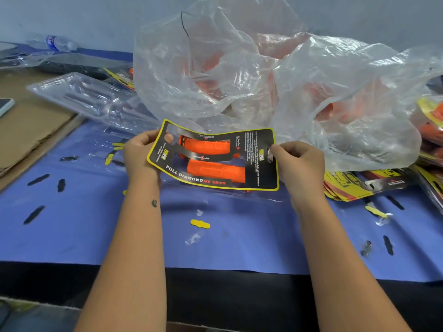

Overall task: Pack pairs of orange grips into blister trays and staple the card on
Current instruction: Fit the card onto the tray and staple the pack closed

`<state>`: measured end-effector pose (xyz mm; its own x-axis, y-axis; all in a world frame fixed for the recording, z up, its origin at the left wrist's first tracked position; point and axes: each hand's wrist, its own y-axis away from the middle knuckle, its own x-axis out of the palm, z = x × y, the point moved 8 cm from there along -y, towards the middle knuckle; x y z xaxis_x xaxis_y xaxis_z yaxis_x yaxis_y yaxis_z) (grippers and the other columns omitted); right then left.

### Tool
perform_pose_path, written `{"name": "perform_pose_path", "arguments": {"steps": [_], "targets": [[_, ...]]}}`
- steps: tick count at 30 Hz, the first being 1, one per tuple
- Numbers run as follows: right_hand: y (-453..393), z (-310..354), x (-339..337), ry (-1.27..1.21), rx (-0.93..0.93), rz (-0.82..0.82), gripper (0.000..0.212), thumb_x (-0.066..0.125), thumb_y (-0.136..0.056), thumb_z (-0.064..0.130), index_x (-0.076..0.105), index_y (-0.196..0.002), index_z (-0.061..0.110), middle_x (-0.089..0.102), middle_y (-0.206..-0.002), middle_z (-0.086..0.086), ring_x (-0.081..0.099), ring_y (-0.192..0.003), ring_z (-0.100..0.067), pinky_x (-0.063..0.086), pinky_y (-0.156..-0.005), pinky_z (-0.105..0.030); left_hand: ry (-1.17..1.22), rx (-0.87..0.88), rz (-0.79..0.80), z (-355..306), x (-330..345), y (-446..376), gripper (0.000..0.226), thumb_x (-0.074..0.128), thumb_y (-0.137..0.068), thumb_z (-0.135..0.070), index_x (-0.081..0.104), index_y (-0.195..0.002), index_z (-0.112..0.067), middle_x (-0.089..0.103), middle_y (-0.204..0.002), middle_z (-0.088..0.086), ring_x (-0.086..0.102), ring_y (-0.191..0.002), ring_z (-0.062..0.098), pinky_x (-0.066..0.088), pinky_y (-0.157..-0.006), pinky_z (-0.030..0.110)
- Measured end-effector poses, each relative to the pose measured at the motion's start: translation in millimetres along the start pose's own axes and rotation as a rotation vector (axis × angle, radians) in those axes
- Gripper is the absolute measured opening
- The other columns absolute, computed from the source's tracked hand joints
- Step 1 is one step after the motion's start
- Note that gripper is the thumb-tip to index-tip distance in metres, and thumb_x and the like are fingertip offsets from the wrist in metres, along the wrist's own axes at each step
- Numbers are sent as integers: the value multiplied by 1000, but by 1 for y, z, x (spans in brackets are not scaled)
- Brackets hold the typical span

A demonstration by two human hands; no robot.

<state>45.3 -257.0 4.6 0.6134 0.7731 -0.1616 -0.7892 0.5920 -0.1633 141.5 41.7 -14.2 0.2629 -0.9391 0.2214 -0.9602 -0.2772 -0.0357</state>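
A black card with a yellow border (260, 168), printed "FULL DIAMOND MX GRIPS", is held bowed just above a clear blister tray (239, 194) on the blue table cover. Two orange grips (206, 146) (215, 170) show through the card's cut-out windows. My left hand (140, 153) grips the card's left end, thumb on top. My right hand (297, 164) pinches the card's right edge, fingers curled. How the grips sit in the tray is hidden under the card.
A large crumpled clear plastic bag (239, 68) of orange grips lies right behind. Empty blister trays (81, 94) are stacked at the left, beside cardboard (31, 130). A pile of printed cards (354, 185) lies at the right. Punched-out scraps (200, 224) dot the cover.
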Motion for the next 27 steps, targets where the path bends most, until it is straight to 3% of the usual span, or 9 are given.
{"name": "perform_pose_path", "arguments": {"steps": [3, 6, 9, 12, 15, 18, 20, 24, 27], "targets": [[0, 1, -5, -112, 31, -27, 17, 65, -72, 17, 68, -55, 20, 59, -55, 7, 49, -56, -13, 43, -63, -34, 139, 6, -140, -5, -10, 3, 6, 67, -79, -7, 70, -81, -12, 66, -60, -7, 58, -58, 9, 47, -56, 20], [0, 3, -13, -144, 28, -78, 20, 66, -73, 19, 70, -53, 24, 60, -55, 9, 52, -61, -16, 44, -65, -34, 378, -65, -311, -2, -27, 4, 19, 52, -88, -14, 70, -81, -16, 67, -66, -4, 62, -63, 9, 48, -57, 20], [0, 1, -16, -147, 44, -116, 26, 67, -79, 17, 68, -53, 21, 58, -55, 10, 49, -60, -13, 41, -61, -28, 364, -39, -351, -5, -32, 7, 23, 48, -88, -14, 69, -81, -18, 67, -69, -4, 63, -66, 9, 48, -59, 20], [-1, -1, -21, -112, 44, -171, 24, 64, -80, 16, 61, -56, 13, 48, -50, 9, 40, -57, -13, 35, -58, -27, 167, 91, -299, -19, -21, 14, 24, 48, -85, -13, 68, -79, -22, 66, -71, -4, 64, -72, 7, 46, -63, 21], [1, 2, -29, 70, -15, -258, 25, 56, -80, 24, 56, -64, 4, 43, -52, 3, 35, -56, -14, 30, -56, -32, -125, 278, -137, -31, 6, 20, 20, 47, -84, -22, 66, -83, -30, 68, -84, -8, 63, -85, 7, 46, -74, 21], [5, 6, -31, 295, -52, -285, 27, 49, -88, 29, 49, -64, 16, 48, -59, 5, 41, -54, -7, 29, -52, -31, -500, 545, 109, -37, 47, 37, 26, 48, -86, -28, 68, -102, -24, 64, -102, -12, 57, -103, 12, 43, -90, 25], [6, 9, -28, 453, -62, -270, 21, 46, -92, 32, 51, -75, 20, 47, -63, 10, 44, -61, -12, 25, -55, -34, -777, 692, 261, -28, 76, 52, 35, 46, -87, -32, 66, -115, -21, 63, -113, -8, 52, -113, 17, 34, -102, 32], [6, 13, -23, 645, -103, -248, 21, 44, -93, 38, 51, -94, 18, 45, -65, 8, 44, -73, -29, 27, -64, -35, -1099, 713, 336, -3, 96, 60, 45, 32, -91, -45, 59, -124, -31, 55, -129, -10, 37, -132, 11, 4, -116, 43], [6, 14, -20, 428, -108, -201, 19, 52, -89, 37, 55, -101, 22, 60, -69, 5, 56, -72, -24, 35, -62, -33, -1028, 624, 277, -1, 91, 54, 37, 33, -97, -42, 60, -120, -33, 54, -129, -13, 34, -135, 11, -1, -115, 54]]}}
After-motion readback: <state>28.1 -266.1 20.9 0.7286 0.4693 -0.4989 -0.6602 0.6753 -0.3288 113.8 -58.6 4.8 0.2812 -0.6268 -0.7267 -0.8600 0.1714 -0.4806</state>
